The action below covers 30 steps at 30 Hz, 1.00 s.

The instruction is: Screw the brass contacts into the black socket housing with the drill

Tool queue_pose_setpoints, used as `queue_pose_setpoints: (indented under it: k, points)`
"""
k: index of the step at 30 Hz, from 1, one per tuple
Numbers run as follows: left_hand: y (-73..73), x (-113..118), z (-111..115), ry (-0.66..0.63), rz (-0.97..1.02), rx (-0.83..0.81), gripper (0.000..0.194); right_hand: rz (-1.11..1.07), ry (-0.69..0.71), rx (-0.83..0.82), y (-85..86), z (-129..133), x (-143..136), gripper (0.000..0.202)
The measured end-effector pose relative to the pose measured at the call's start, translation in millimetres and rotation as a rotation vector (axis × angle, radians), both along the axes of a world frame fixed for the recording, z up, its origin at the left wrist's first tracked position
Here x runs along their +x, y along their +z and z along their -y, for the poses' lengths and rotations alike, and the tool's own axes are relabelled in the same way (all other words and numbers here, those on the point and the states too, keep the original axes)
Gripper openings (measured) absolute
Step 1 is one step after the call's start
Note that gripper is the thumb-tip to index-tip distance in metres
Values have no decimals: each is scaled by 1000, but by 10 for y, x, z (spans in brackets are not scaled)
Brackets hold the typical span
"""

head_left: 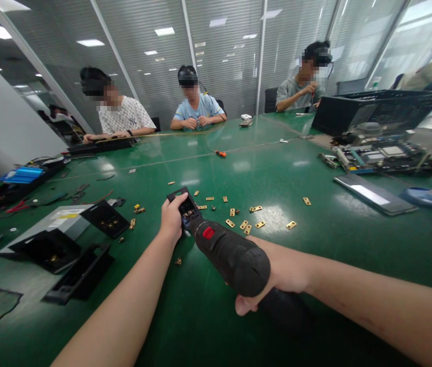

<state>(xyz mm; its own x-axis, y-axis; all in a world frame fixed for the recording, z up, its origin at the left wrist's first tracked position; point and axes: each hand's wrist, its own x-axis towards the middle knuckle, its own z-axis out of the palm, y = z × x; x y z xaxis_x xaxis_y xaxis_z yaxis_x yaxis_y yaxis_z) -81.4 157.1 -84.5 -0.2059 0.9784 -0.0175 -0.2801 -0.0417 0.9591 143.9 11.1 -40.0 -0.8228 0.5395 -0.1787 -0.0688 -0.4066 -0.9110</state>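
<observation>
My left hand point(171, 218) is closed around the near-left side of a black plastic housing point(186, 205), with the thumb over its top edge. Brass-coloured pieces show inside the housing. My right hand point(265, 278) grips a black cordless drill point(235, 255) with a red switch on top. The drill's front end points into the housing; its bit and the exact contact are hidden. Most of the drill's handle lies behind my hand. Small brass plates point(244, 224) with holes are scattered on the table just beyond the drill, with a few screws among them.
On the left of the green table point(277, 168) lie black housings point(105, 218), a silver box point(63, 216) and a blue part point(23, 175). At right are a phone point(374, 193), a circuit board point(387, 153) and a black case point(346, 114). An orange screwdriver point(220, 153) lies mid-table. Several people sit around.
</observation>
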Motion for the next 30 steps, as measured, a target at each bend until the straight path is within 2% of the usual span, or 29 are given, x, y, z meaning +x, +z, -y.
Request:
queue_pose_setpoints:
  k: [4, 8, 11, 13, 17, 18, 21, 23, 26, 28, 30]
  points:
    - [-5, -12, -15, -5, -9, 6, 31, 21, -9, 35, -2, -6, -10, 26]
    - [-15, -17, -25, -11, -31, 13, 31, 40, 14, -9, -37, -31, 31, 39]
    - [-7, -9, -16, -5, -40, 4, 31, 73, 24, 28, -29, -66, 81, 46]
    - [6, -1, -8, -1, -37, -2, 31, 125, -8, 131, 23, -83, 113, 50]
    - [20, 5, -9, 1, -24, -9, 32, 234, -140, 438, 211, -45, 140, 54]
    - [19, 3, -12, -1, -18, -10, 32, 258, -189, 508, 257, -18, 134, 53]
    - [13, -2, -17, -2, 0, -20, 34, 367, -429, 640, 332, 73, 89, 67]
    - [11, -3, -16, 3, 2, -27, 34, 373, -511, 634, 318, 115, 56, 66]
    - [12, -2, -12, 10, 2, -26, 34, 301, -511, 598, 238, 122, 35, 58]
    - [13, -1, -10, 16, 2, -25, 33, 226, -487, 541, 176, 101, 40, 76]
    - [13, 1, -10, 14, 5, -31, 33, 169, -447, 445, 126, 77, 53, 108]
